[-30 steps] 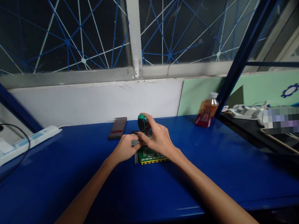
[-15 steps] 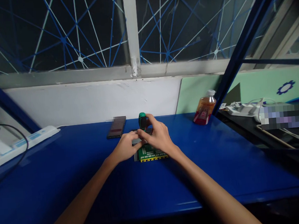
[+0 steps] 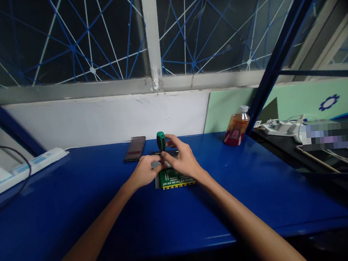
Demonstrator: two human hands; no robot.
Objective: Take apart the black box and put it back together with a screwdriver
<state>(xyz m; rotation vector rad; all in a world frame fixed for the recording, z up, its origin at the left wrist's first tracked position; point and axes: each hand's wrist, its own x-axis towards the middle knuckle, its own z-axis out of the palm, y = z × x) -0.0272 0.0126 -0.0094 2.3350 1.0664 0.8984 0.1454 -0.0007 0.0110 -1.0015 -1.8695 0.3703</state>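
Note:
A screwdriver (image 3: 160, 141) with a green and black handle stands upright over a green circuit board (image 3: 176, 177), which has a yellow and black striped front edge. My right hand (image 3: 184, 156) is closed at the handle, its thumb in front and its fingers curled beside and behind. Low by the shaft, my left hand (image 3: 145, 169) has thumb and fingers pinched together above the board's left side. What lies between those left fingertips is hidden, as is the screwdriver's tip. Behind the hands, part of a dark and grey flat piece shows under the fingers.
A dark phone (image 3: 135, 149) lies on the blue table (image 3: 157, 224), left of the board. An amber drink bottle (image 3: 236, 126) stands at the back right. On the left is a white power strip (image 3: 29, 171) with a black cable. Blue frame posts rise at both sides.
The screwdriver handle has shifted slightly left and stands more upright. My right fingers have moved a little left with it, while my left hand stays nearly in place.

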